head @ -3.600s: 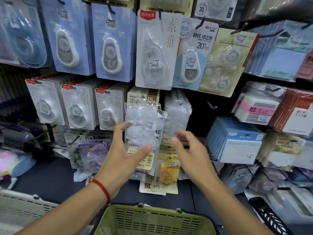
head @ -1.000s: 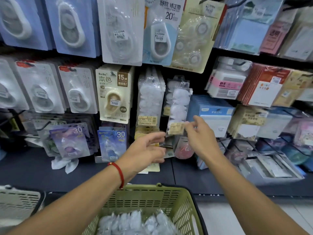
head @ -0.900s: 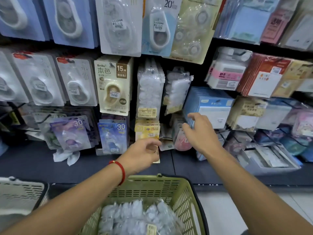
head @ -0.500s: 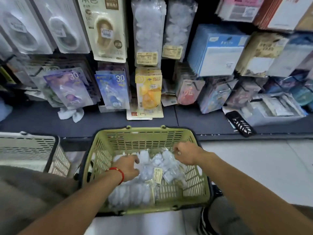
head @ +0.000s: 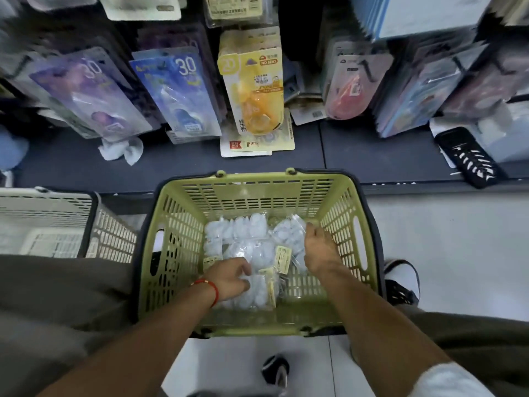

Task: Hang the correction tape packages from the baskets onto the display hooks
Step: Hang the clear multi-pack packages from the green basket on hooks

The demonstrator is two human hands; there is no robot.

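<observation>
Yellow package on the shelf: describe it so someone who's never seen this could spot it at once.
Start at the green basket on the floor and look straight up past its far rim to the dark shelf. The yellow package hangs there in the middle, above flat cards lying on the shelf. Its neighbours are a blue package marked 30 to the left and a red one to the right; it alone is yellow, marked 20.

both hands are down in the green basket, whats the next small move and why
Probably close the left hand round one clear correction tape package and lift it out. That hand already rests on the pile in the green basket with fingers curling onto a pack, while the right hand lies on the packs further back. Whether either has a firm hold is unclear.
</observation>
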